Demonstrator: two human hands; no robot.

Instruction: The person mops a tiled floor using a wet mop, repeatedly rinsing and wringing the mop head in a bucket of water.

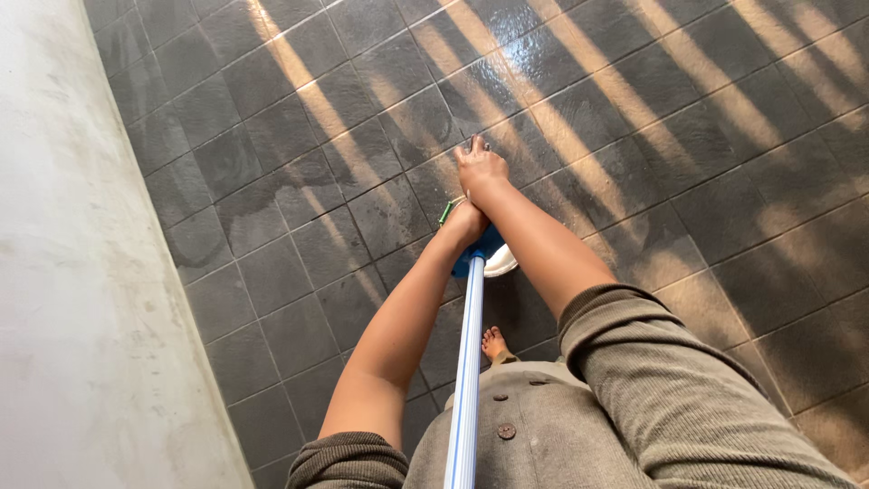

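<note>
Dark grey floor tiles (272, 172) fill most of the view, wet and glossy in places and crossed by slanted bars of sunlight. A pale plastered wall (63, 272) is seen along the left edge. A long white mop handle with blue stripes (468, 371) runs up from the bottom edge to a blue and white fitting (489, 258) just below the hands. The left hand (466, 222) is closed around the upper part of the handle, beside a small green piece (446, 212). The right hand (480, 167) is held above it, fingers curled; whether it grips anything cannot be told. A bare foot (494, 344) is planted on the tiles beside the handle. A slip is judged the main risk, since the foot rests on wet, shiny tile; the handle could also twist if held by only one hand.
</note>
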